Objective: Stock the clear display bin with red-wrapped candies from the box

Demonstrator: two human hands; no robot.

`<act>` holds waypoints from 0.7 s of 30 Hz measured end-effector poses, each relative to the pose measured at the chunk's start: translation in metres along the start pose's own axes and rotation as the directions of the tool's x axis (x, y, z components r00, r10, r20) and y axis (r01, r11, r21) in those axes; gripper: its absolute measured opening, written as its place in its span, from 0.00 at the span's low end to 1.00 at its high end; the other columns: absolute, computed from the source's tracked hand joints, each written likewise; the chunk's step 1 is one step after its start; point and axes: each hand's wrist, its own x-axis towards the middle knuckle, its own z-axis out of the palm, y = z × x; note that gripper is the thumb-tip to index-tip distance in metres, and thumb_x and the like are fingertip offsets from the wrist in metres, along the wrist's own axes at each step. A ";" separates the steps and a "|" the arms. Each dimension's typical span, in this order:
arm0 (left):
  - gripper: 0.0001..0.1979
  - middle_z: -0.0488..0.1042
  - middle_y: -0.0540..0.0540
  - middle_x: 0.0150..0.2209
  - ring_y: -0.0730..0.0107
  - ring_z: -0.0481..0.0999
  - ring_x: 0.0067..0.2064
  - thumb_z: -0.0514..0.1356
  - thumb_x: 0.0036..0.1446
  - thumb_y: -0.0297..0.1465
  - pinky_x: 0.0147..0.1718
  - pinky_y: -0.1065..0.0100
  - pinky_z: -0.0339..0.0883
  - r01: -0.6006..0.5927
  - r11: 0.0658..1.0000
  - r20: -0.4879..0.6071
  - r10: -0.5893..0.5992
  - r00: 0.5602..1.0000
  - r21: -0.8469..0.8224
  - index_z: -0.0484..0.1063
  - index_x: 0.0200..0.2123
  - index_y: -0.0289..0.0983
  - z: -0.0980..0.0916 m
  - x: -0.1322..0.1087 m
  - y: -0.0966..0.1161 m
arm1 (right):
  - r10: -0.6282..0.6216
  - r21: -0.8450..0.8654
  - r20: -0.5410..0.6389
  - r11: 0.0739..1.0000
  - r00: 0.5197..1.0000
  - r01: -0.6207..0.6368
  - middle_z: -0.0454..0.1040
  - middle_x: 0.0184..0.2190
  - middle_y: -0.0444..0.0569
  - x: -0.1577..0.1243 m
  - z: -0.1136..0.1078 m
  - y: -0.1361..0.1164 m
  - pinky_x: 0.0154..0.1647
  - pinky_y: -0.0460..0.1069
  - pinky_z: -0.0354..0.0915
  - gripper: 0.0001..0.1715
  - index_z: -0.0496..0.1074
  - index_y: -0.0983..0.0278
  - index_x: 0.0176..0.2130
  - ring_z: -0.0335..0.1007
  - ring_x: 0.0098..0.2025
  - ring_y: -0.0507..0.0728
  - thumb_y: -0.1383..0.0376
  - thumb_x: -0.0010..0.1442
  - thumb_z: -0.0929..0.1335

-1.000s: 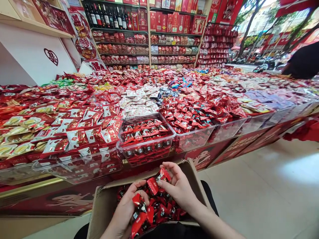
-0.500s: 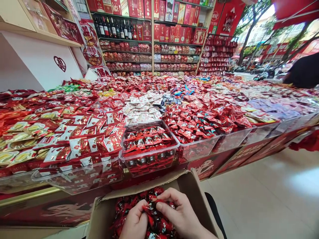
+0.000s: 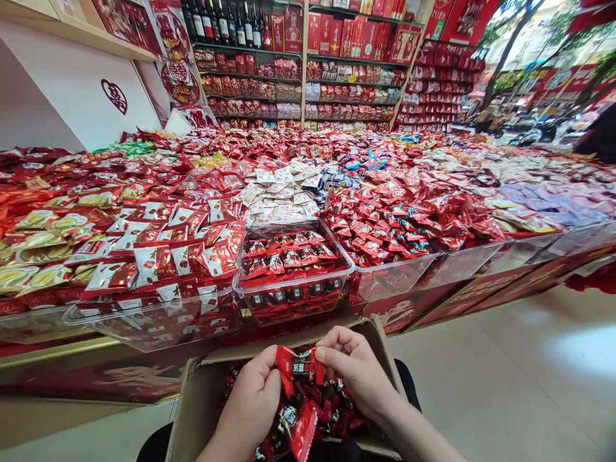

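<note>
Between my two hands, above an open cardboard box, is a red-and-black wrapped candy with its printed face up. My left hand is closed at the candy's left end, thumb bent over. My right hand pinches the right end between thumb and finger. Another red wrapped candy hangs just below, near my left hand; whether that hand holds it too I cannot tell. Loose candies of the same kind lie in the box. Just beyond stands a clear plastic bin with similar candies in neat rows.
Red-and-white packets fill the bin to the left, and a heap of red candies fills the one to the right. White packets lie behind. Shelves with bottles stand at the back. A dark-clothed person is at the far right.
Both hands have risen a little, and the candy between them now shows flat with its print up. Another candy now hangs below it. The view has tilted downward.
</note>
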 end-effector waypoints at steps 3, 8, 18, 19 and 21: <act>0.11 0.70 0.51 0.26 0.73 0.63 0.27 0.48 0.51 0.23 0.29 0.72 0.60 0.023 0.994 0.024 -0.020 0.999 -0.103 0.69 0.34 0.35 0.000 0.001 0.001 | 0.016 0.090 0.012 0.996 1.000 -0.017 0.67 0.15 0.41 0.001 0.002 0.000 0.19 0.42 0.51 0.13 0.65 0.68 0.22 0.56 0.16 0.44 0.63 0.42 0.72; 0.10 0.68 0.52 0.23 0.74 0.62 0.27 0.50 0.52 0.24 0.28 0.74 0.59 0.069 0.966 0.064 -0.055 0.996 -0.249 0.70 0.33 0.36 -0.002 0.002 -0.003 | -0.021 0.023 0.022 1.000 1.000 0.021 0.66 0.16 0.40 -0.002 0.000 0.003 0.19 0.41 0.54 0.12 0.65 0.67 0.24 0.57 0.17 0.44 0.63 0.45 0.71; 0.05 0.70 0.52 0.18 0.74 0.66 0.21 0.59 0.45 0.27 0.24 0.72 0.60 0.277 0.772 0.229 -0.174 0.958 -0.572 0.73 0.29 0.37 0.002 -0.007 -0.005 | -0.388 -0.515 0.776 0.066 0.498 0.854 0.70 0.45 0.52 -0.016 -0.009 -0.033 0.44 0.47 0.62 0.17 0.65 0.65 0.45 0.63 0.45 0.53 0.75 0.55 0.62; 0.04 0.69 0.52 0.17 0.74 0.66 0.20 0.60 0.44 0.28 0.24 0.72 0.60 0.287 0.755 0.240 -0.176 0.955 -0.589 0.73 0.28 0.36 0.002 -0.007 -0.006 | -0.406 -0.492 0.805 -0.046 0.434 0.870 0.73 0.41 0.51 -0.015 -0.007 -0.037 0.40 0.47 0.64 0.14 0.66 0.65 0.43 0.65 0.41 0.52 0.73 0.55 0.63; 0.05 0.68 0.52 0.16 0.76 0.64 0.19 0.62 0.43 0.31 0.22 0.73 0.58 0.289 0.742 0.241 -0.176 0.955 -0.604 0.72 0.24 0.35 0.000 -0.007 -0.010 | -0.430 -0.455 0.834 -0.179 0.346 0.873 0.75 0.36 0.48 -0.013 -0.002 -0.048 0.34 0.46 0.64 0.10 0.68 0.65 0.40 0.66 0.35 0.51 0.70 0.56 0.63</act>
